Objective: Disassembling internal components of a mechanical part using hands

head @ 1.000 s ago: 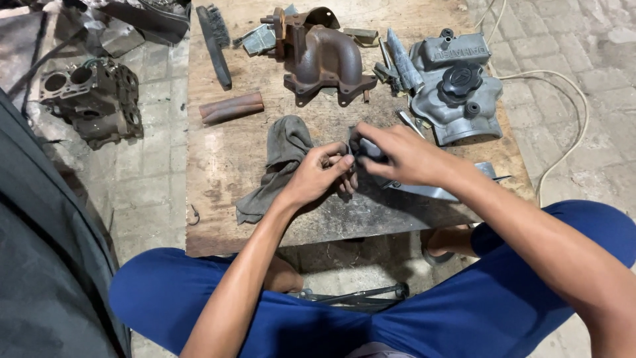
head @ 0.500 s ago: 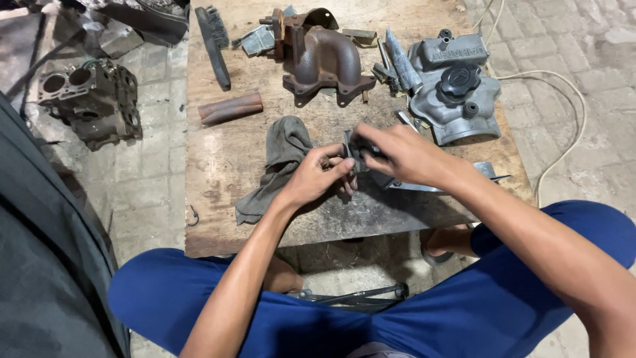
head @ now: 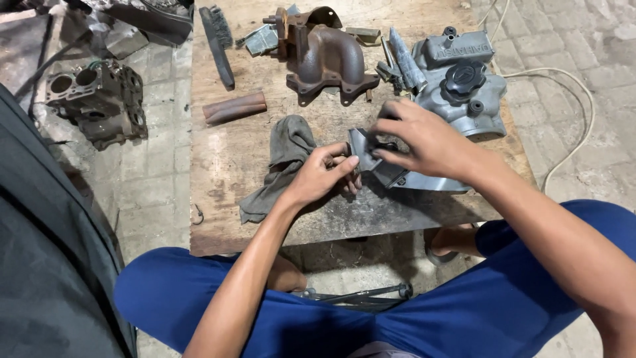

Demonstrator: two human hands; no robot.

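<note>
Since a moment ago, both hands have lifted slightly. Left hand (head: 321, 179) pinches the angular grey metal bracket (head: 371, 156) beside a crumpled grey rag (head: 281, 166); right hand (head: 424, 136) grips its top, over the worn wooden tabletop (head: 232, 152), near the rusty curved manifold (head: 328, 59).

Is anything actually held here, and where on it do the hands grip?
Yes. Both hands hold a grey metal part over the wooden board: the left hand pinches its near-left edge, the right hand covers its top. Finer grip is hidden.
</note>
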